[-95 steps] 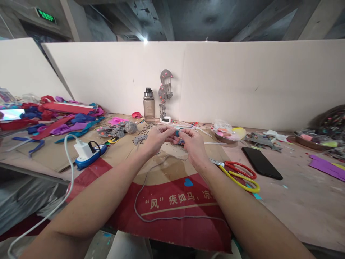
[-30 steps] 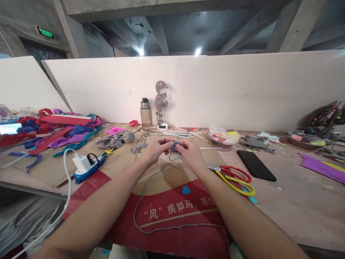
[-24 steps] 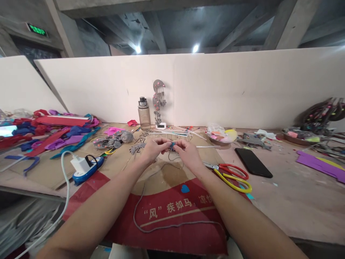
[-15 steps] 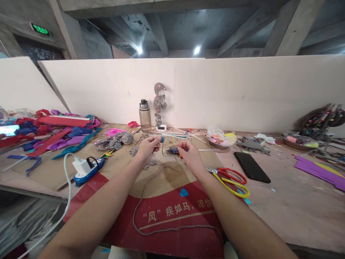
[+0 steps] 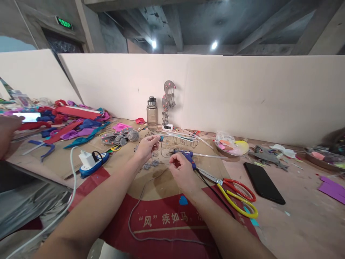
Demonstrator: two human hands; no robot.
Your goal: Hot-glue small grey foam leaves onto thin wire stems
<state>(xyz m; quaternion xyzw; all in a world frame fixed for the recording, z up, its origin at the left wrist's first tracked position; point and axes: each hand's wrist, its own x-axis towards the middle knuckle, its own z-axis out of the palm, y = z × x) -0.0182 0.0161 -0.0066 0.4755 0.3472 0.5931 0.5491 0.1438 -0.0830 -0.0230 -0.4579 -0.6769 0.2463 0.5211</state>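
Note:
My left hand [image 5: 148, 149] pinches a small blue piece [image 5: 161, 138] between thumb and fingertips. From that piece a strand of grey yarn [image 5: 161, 150] hangs down and bends toward my right hand [image 5: 181, 171], whose thumb and forefinger are closed on the yarn. The yarn's long tail curves over the cardboard [image 5: 159, 187] below. Just beyond my right hand lies a blue glue gun [image 5: 190, 157], partly hidden by it. A blue heart-shaped cutout [image 5: 183, 200] lies beside my right wrist, and small grey cutouts [image 5: 151, 164] lie between my hands.
Scissors [image 5: 237, 194] with red and yellow handles and a black phone [image 5: 264, 182] lie to the right. A power strip [image 5: 94, 164], coloured fabric strips [image 5: 78, 127] and another person's hand [image 5: 9, 133] by a lit phone are on the left. A bottle [image 5: 152, 115] stands behind.
My right hand has moved down and toward me, uncovering the glue gun. My left hand keeps the blue piece. The view has turned left, and another person's hand now shows at the left.

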